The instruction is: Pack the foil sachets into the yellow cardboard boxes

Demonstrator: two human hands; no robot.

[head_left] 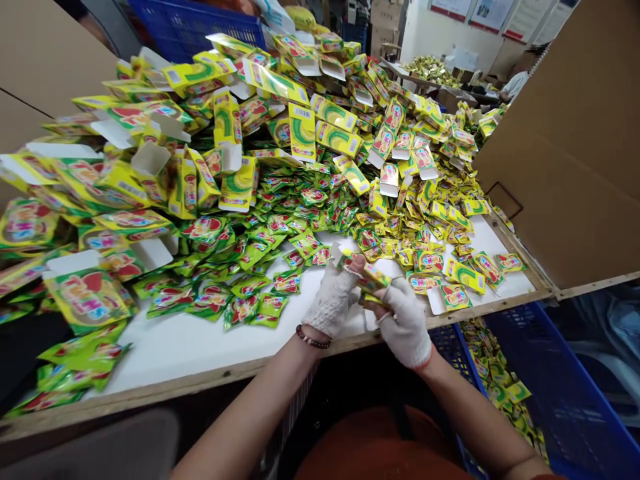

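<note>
Both of my hands wear white knit gloves with bare fingertips and meet over the front edge of the table. My left hand (334,297) is closed around one end of a small yellow and green carton (376,275), which has a white flap standing out at its left. At the carton's right end, my right hand (404,320) grips it too, with a yellow piece low between the fingers that I cannot make out. Just beyond my hands lie green sachets (306,244) on the white tabletop (200,347), with smaller yellow packets (393,240) to their right.
A high heap of open cartons (303,132) fills the back and left. A wooden rim (240,370) edges the table. Below right stands a blue crate (545,373) holding packed cartons. A cardboard panel (565,147) rises at the right; a blue basket (195,30) is behind.
</note>
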